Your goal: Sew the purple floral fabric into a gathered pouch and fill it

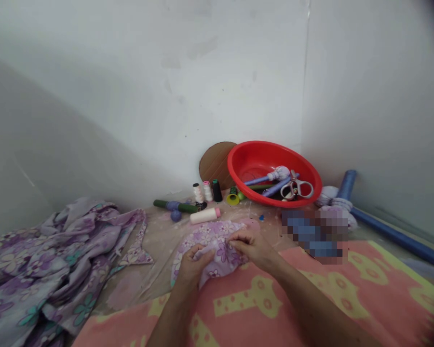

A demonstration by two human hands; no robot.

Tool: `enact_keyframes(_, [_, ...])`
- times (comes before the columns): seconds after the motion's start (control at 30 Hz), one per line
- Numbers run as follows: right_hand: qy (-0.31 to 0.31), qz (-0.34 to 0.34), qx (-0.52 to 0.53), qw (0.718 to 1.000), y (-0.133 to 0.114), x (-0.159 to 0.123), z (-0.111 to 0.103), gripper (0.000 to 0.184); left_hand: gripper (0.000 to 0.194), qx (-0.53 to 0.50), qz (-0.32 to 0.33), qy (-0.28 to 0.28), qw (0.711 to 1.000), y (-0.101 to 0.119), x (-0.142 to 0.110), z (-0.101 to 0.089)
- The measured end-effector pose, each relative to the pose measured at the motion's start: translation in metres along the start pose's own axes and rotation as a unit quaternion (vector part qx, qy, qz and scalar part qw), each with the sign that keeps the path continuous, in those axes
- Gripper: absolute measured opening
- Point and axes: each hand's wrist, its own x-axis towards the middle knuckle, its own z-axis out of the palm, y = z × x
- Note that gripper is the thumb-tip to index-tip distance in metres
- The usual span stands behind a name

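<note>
A piece of lilac flowered fabric point(206, 233) is spread between my two hands, over the table and the edge of the pink cloth. My left hand point(193, 262) grips its near left part, thumb lying on top. At the fabric's right side, my right hand point(251, 246) is closed in a pinch, fingertips against the cloth. Whether a needle or thread is in that pinch is too small to tell. A white thread cone point(204, 216) lies on its side just beyond the fabric.
A red basin point(235, 180) holds scissors point(296, 188) and cloth-wrapped sticks. Several thread spools point(207, 191) stand by the wall. Flowered cloth point(58, 270) is heaped at left. A pink and yellow blanket point(238, 318) covers the front. A blue wrapped rod point(398, 236) lies at right.
</note>
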Motion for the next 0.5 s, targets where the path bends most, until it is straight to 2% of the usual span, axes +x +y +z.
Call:
enact_keyframes(0.1, [-0.003, -0.040, -0.050, 0.998, 0.0004, -0.0019, 0.0004, 0.014, 0.032, -0.009, -0.005, -0.006, 1.000, 0.0025, -0.0025, 0.0010])
enact_keyframes(0.3, [-0.014, -0.048, -0.153, 0.987, 0.0018, -0.0054, -0.0014, 0.020, 0.031, -0.033, -0.004, -0.029, 0.999, 0.0017, -0.0049, 0.0017])
enact_keyframes(0.5, [-0.004, -0.062, -0.140, 0.988, 0.0024, -0.0052, -0.0011, 0.022, 0.032, -0.052, 0.000, -0.039, 0.998, 0.0073, -0.0098, 0.0040])
